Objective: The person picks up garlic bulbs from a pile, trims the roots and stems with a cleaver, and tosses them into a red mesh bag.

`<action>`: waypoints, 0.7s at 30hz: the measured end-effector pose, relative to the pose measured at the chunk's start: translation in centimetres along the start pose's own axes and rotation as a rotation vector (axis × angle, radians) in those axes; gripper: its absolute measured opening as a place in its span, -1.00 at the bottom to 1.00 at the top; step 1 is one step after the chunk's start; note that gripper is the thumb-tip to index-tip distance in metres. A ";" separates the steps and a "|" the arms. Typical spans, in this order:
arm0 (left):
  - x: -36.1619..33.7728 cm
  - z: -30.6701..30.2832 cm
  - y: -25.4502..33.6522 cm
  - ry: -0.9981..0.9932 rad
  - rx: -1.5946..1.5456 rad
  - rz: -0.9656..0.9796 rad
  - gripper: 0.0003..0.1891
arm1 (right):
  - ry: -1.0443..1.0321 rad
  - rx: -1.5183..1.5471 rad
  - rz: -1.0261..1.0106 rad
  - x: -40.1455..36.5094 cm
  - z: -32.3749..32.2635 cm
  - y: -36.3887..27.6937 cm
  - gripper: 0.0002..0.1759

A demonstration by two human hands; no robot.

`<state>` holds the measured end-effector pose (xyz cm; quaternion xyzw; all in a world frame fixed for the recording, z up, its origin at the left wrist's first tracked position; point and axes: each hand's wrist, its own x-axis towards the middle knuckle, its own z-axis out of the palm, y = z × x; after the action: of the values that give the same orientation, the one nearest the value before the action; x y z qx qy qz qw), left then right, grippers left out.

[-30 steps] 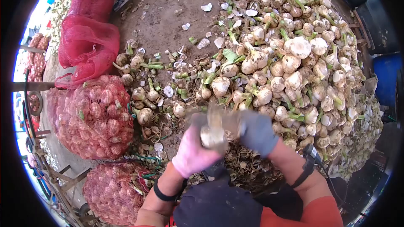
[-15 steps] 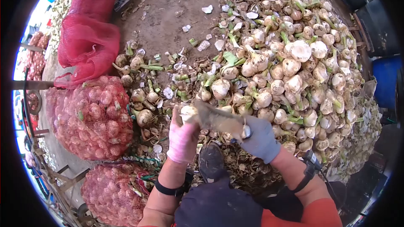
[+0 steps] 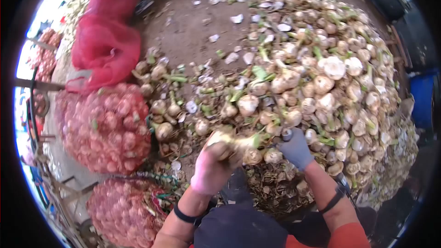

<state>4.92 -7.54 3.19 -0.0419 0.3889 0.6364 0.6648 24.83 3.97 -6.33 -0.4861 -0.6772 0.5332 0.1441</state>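
My left hand (image 3: pixel 212 170), in a pink glove, grips an onion (image 3: pixel 223 138) by its bulb, its stalk pointing right. My right hand (image 3: pixel 297 149), in a grey glove, is closed around a small tool whose round end (image 3: pixel 287 133) shows above the fist, just right of the stalk's green end. Both hands hover over the near edge of a large heap of pale onions with green stalks (image 3: pixel 321 82). Dry skins and cut roots (image 3: pixel 271 183) lie below my hands.
Two filled red mesh sacks of onions (image 3: pixel 108 128) (image 3: pixel 121 209) lie at the left. Empty red mesh bags (image 3: pixel 105 41) are heaped behind them. Bare dirt ground (image 3: pixel 193 27) lies beyond. A blue barrel (image 3: pixel 422 96) stands at the right edge.
The onion held between both hands has turned and shifted. My right hand moved right and up toward the heap. The camera view tilted slightly and is blurred.
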 end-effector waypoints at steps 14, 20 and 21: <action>7.1 -12.0 0.2 0.565 1.995 0.483 -0.31 | -0.057 0.239 0.227 -1.8 1.6 -1.6 -0.75; 6.0 -11.6 0.3 0.288 1.025 0.371 -0.36 | -0.044 0.252 0.167 -2.1 1.5 -2.7 -0.76; 4.8 -8.9 0.6 0.258 0.856 0.307 -0.47 | -0.044 0.247 0.177 -2.5 1.6 -3.0 -0.76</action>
<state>-0.31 -8.46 -5.47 0.2151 0.6974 0.4996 0.4665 23.32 1.14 -3.55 -0.5109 -0.5639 0.6335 0.1403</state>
